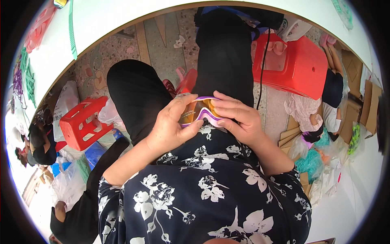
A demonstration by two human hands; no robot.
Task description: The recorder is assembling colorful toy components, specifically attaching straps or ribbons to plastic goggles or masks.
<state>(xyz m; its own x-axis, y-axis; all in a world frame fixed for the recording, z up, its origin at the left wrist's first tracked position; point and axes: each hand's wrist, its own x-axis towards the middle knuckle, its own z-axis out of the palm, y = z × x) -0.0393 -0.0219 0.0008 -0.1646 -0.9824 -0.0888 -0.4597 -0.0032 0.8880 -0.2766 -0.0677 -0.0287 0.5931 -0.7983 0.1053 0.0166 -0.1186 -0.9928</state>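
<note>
Just above my lap I hold a pair of goggles (208, 114) with a purple and white frame and an amber, see-through lens with print on it. My left hand (172, 120) grips the left side, thumb along the lower edge and fingers over the top. On the other side my right hand (239, 118) is closed around the frame, its fingers lying across the lens and its thumb under the nose notch. Part of the lens is hidden by my fingers.
A white table (134, 12) curves across the far side. Red plastic stools stand to the left (75, 126) and right (302, 61). A black cable (264, 61) hangs near my right knee. Plastic bags (69, 185), cardboard (357, 85) and teal netting (310, 164) lie around; other people sit at both sides.
</note>
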